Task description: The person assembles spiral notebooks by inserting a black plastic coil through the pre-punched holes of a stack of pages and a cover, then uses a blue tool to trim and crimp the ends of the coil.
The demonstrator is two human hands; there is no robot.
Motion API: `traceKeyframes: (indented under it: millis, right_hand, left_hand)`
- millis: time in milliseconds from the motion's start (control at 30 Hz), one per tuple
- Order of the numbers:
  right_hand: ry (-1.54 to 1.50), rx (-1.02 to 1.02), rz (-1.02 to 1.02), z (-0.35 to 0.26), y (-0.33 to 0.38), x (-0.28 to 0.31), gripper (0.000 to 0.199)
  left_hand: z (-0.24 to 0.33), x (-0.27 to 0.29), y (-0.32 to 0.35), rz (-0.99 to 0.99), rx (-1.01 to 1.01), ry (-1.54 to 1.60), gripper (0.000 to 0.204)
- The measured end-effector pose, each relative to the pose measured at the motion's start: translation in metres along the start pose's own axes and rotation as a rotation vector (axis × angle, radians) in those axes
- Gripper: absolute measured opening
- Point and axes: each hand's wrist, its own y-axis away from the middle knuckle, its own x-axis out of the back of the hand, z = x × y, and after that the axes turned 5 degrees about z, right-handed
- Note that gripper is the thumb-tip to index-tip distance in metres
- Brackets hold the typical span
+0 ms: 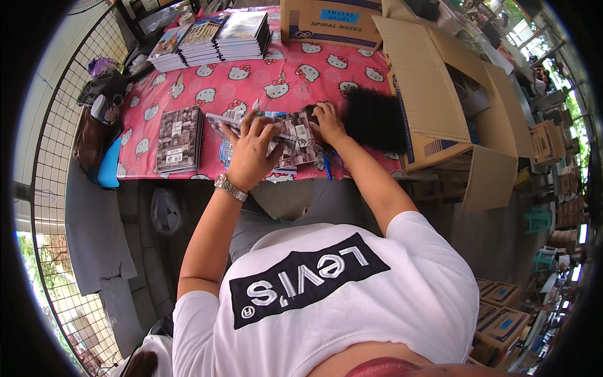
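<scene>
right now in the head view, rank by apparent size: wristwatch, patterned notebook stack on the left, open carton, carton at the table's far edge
Largest to smallest:
1. open carton
2. far-edge carton, counting only what shows
3. patterned notebook stack
4. wristwatch

The left hand [253,143] concealed part of a patterned notebook [296,137]; flaps [419,81] largely hid the inside of the open carton [440,152]; the upper edge cropped a closed carton [331,24]; far-right objects [567,220] were indistinct.

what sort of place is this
Probably a notebook packing or assembly workspace: piles of notebooks on a pink-covered table, an open cardboard box at its right end, and more boxes at lower right.
</scene>
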Motion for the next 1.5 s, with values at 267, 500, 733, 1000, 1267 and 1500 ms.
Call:
traceKeyframes:
  millis: [267,500,733,1000,1267,1500]
  right_hand:
    - [-1.351,-0.239,-0.236,-0.056,-0.02,0.14,0.036]
    - [-1.606,-0.114,-0.473,-0.073,0.012,0.174,0.037]
    - [-1.825,-0.081,-0.488,-0.076,0.011,0.178,0.036]
    - [-1.436,-0.096,-0.577,-0.08,0.005,0.178,0.028]
    - [-1.618,-0.145,-0.511,-0.086,-0.002,0.165,0.03]
    - [-1.699,-0.117,-0.474,-0.094,-0.005,0.156,0.029]
  left_hand:
    - [0.003,-0.007,-0.015,0.02,-0.108,-0.004,0.024]
    - [0.012,-0.004,-0.023,-0.027,-0.152,0.04,0.025]
    - [0.013,-0.006,-0.016,-0.025,-0.095,0.08,0.032]
    - [0.012,-0.001,-0.013,-0.025,-0.032,0.136,0.045]
    - [-0.028,0.01,-0.022,-0.082,0.028,0.008,0.04]
    - [-0.04,0.008,-0.02,-0.034,-0.039,0.024,0.034]
